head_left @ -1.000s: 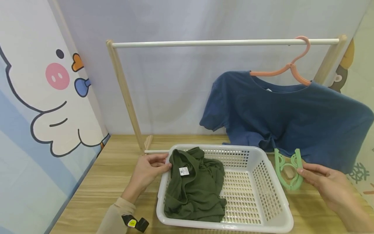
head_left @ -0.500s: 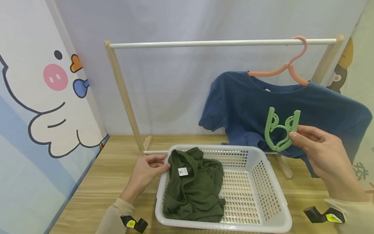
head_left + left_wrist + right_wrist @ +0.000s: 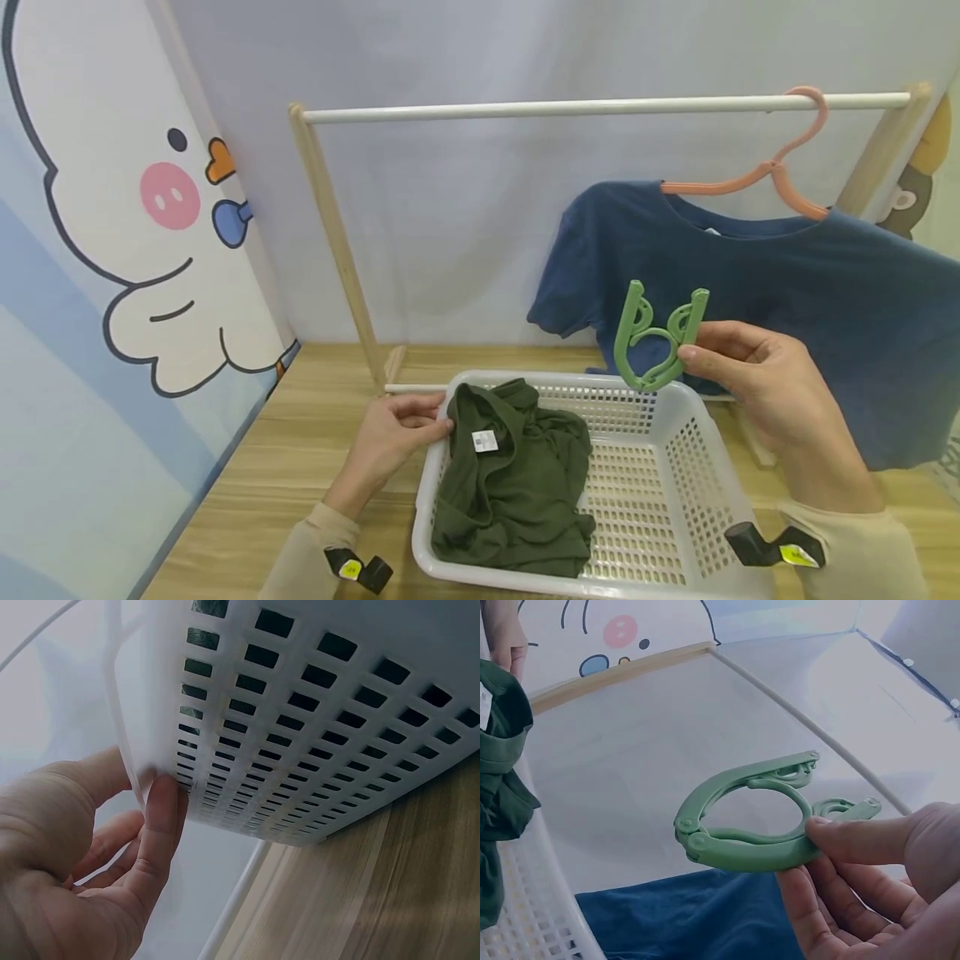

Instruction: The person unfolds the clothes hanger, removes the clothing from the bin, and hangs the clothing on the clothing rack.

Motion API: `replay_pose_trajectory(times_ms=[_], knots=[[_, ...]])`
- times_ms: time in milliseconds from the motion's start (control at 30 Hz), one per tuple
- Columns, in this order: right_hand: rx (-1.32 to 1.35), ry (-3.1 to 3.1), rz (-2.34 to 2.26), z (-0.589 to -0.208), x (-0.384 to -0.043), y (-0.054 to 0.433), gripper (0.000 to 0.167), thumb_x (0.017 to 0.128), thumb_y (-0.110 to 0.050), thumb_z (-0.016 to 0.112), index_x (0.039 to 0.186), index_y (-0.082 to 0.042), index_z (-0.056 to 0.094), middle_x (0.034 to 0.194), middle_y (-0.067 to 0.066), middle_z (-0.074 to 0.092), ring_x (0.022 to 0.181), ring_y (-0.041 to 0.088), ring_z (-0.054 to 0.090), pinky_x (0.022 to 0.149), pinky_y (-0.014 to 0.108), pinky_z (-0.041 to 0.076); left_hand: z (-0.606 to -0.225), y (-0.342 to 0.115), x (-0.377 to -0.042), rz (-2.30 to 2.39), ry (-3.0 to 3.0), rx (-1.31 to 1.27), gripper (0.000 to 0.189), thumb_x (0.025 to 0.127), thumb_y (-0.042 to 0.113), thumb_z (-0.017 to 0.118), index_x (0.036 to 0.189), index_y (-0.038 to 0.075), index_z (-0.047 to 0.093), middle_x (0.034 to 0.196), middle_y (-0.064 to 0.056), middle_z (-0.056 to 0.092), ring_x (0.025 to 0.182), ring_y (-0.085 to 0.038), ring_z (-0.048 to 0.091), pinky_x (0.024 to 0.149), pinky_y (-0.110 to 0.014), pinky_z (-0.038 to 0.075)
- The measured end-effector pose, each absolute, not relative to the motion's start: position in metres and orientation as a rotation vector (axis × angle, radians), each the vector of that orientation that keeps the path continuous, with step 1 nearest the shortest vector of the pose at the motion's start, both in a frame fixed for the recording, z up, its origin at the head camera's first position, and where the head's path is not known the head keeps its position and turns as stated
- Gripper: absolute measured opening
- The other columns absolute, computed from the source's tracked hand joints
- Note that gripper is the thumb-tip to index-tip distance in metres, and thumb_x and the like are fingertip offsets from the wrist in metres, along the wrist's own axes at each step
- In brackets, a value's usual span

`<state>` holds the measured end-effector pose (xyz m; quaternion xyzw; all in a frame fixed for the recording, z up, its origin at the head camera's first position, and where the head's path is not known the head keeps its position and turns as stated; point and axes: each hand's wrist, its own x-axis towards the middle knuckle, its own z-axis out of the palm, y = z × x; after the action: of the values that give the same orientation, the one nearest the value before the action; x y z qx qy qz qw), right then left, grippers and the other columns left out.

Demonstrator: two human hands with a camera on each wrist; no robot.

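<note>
My left hand (image 3: 393, 437) grips the left rim of a white perforated plastic basket (image 3: 705, 467), thumb over the edge and fingers on the outer wall (image 3: 292, 742). Inside the basket, on its left side, lies a crumpled dark green shirt (image 3: 525, 492) with a white label at the collar. My right hand (image 3: 765, 383) pinches a green folding clothes hanger (image 3: 626, 350) between thumb and fingers, above the basket's far right corner. The hanger is folded, its two arms pointing up. In the right wrist view the hanger (image 3: 742, 859) shows its hinge and curled-in hook.
Behind the basket stands a wooden rack with a white rail (image 3: 525, 108). From the rail's right end a navy T-shirt (image 3: 720, 283) hangs on an orange hanger (image 3: 780, 171). The basket rests on a wood-grain table (image 3: 247, 492). A cartoon-printed wall (image 3: 97, 292) is at the left.
My right hand has lifted the green hanger from beside the basket and carried it left, over the basket's far right corner. My left hand keeps its grip on the rim.
</note>
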<state>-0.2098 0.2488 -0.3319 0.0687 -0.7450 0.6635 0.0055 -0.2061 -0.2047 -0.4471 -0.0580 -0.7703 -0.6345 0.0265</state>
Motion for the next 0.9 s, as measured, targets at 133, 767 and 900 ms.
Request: replay_pose_trajectory(times_ms=[133, 767, 900], knots=[[0.251, -2.301, 2.107, -0.34, -0.21, 0.245, 0.026, 0.103, -0.013, 0.084, 0.128, -0.016, 0.08, 0.114, -0.011, 0.076, 0.117, 0.012, 0.062, 0.091, 0.019, 0.058, -0.449, -0.204, -0.209, -1.973, -2.384, -0.177, 0.042, 0.092, 0.001, 0.09, 0.132, -0.004, 0.078, 0.113, -0.018, 0.078, 0.094, -0.012, 0.079, 0.083, -0.025, 0.064], [0.349, -2.269, 2.12, -0.337, -0.204, 0.226, 0.023, 0.1, -0.01, 0.086, 0.123, -0.009, 0.082, 0.107, -0.002, 0.082, 0.097, 0.015, 0.076, 0.079, 0.028, 0.065, -0.372, -0.195, -0.194, -1.726, -2.325, -0.341, 0.051, 0.1, 0.017, 0.087, 0.147, 0.006, 0.071, 0.147, -0.011, 0.072, 0.135, -0.025, 0.069, 0.114, -0.034, 0.055], [0.383, -2.258, 2.11, -0.336, -0.2, 0.218, 0.022, 0.099, -0.009, 0.086, 0.121, -0.008, 0.082, 0.107, -0.002, 0.083, 0.099, 0.016, 0.076, 0.08, 0.027, 0.065, -0.354, -0.174, -0.185, -1.743, -2.287, -0.481, 0.044, 0.102, 0.01, 0.083, 0.144, 0.003, 0.073, 0.139, -0.012, 0.076, 0.128, -0.028, 0.073, 0.106, -0.028, 0.06]])
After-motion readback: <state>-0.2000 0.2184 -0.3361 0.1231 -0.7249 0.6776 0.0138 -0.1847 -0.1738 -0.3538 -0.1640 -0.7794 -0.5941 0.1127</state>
